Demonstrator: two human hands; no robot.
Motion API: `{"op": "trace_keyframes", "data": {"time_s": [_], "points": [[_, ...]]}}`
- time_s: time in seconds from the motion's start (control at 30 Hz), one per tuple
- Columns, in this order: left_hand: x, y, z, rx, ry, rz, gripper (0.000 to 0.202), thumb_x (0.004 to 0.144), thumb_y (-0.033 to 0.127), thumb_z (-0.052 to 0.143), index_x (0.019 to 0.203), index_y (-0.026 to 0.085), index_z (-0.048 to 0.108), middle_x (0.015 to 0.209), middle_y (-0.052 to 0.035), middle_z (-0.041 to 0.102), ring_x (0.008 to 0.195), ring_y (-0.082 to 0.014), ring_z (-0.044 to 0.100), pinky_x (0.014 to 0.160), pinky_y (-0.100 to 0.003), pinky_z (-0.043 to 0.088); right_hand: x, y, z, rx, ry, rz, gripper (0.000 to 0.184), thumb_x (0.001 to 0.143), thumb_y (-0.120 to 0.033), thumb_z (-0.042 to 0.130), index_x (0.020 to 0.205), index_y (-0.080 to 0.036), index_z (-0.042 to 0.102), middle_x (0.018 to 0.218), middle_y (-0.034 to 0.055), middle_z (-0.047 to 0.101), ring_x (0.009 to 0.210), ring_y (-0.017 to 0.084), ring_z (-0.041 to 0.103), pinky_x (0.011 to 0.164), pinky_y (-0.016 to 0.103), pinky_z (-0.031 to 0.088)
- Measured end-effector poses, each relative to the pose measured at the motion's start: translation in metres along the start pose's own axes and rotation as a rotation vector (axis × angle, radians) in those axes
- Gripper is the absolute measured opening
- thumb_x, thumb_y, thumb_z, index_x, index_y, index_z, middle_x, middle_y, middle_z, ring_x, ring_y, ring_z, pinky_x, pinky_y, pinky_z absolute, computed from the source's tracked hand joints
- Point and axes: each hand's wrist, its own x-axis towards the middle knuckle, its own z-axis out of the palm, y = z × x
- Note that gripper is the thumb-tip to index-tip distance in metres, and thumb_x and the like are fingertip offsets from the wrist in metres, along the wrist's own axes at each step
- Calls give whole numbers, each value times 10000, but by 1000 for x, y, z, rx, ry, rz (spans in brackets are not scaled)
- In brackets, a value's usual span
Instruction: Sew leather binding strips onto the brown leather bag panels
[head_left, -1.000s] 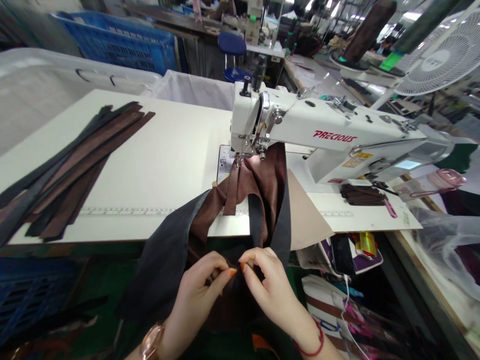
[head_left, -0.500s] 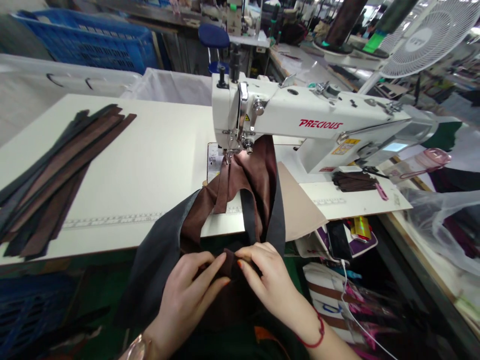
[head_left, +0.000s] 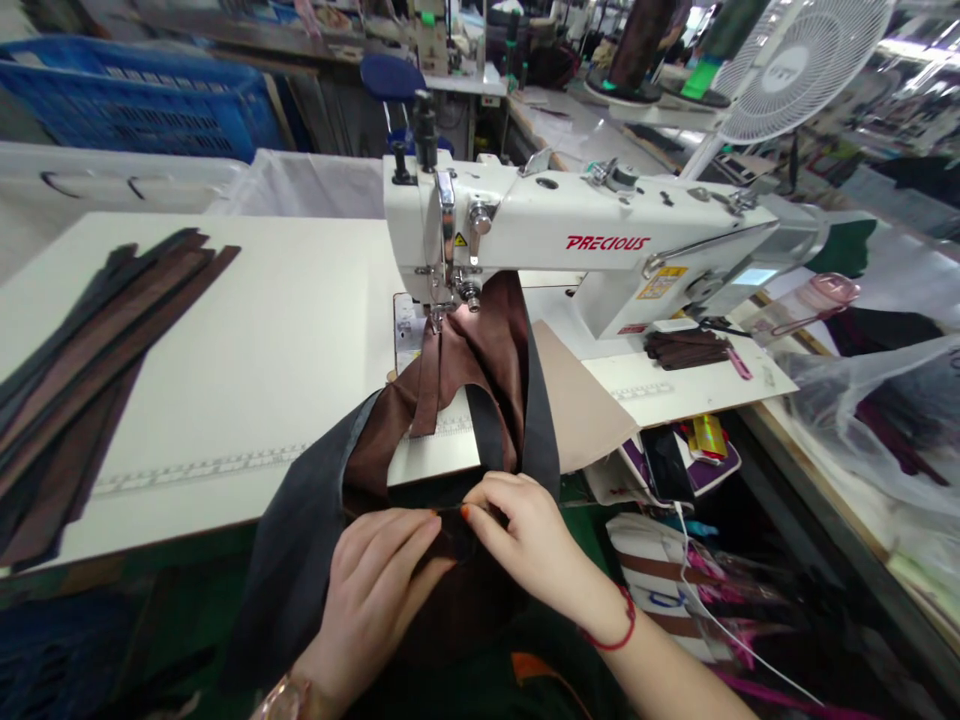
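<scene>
A large brown piece of fabric [head_left: 382, 425] with a dark grey-black side hangs from the sewing machine [head_left: 517, 215] over the table's front edge. Its upper part lies under the presser foot [head_left: 436, 318], along with a narrow brown strip [head_left: 427, 400]. Below the edge, my left hand [head_left: 382, 575] pinches the dark fabric between thumb and fingers. Close beside it my right hand [head_left: 521, 525] grips the same fabric with thumb and forefinger. What exactly lies between the fingertips is dark and partly hidden.
Brown and black strips [head_left: 97, 370] are piled on the table's left. A beige panel [head_left: 577, 400] lies right of the fabric. Further right are a bundle of dark strips [head_left: 686, 348], a pink bottle [head_left: 817, 295] and a phone [head_left: 666, 465]. Blue crates [head_left: 150, 100] stand behind.
The view has shifted, so the machine and table appear further left. Both hands stay on the fabric, and the fingertips have changed position slightly along its edge.
</scene>
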Motion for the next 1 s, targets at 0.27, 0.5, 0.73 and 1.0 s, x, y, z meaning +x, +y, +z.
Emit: {"op": "trace_keyframes", "data": {"time_s": [0.27,0.5,0.73,1.0], "points": [[5,8,-5,53,-62,39,325,857,172,656,1179,181,611,1028,-69,677,997,-220,590,1000,-404,394,2,-2,-4,143,-14,69,168,894,-135,549,740,-192,583,715,-24,569,692,133,537,663,253,393],[10,13,-2,125,-25,14,288,885,195,630,1170,234,641,1037,-7,708,1035,-179,593,1102,-359,309,2,1,-5,190,-79,49,174,932,-135,501,810,-196,610,791,-13,590,757,137,556,694,257,396],[7,11,3,165,-36,27,322,899,187,604,1219,222,622,1078,-2,710,1085,-176,598,1148,-355,257,2,0,-8,119,-141,46,192,943,-117,477,842,-197,619,815,-6,593,783,140,559,713,257,399],[9,4,10,86,-128,81,287,945,206,519,1214,152,605,1277,-64,629,1226,-227,528,1178,-449,197,-3,-3,-5,9,-152,60,171,953,-134,485,869,-206,615,853,-10,603,825,139,555,770,264,385]]}}
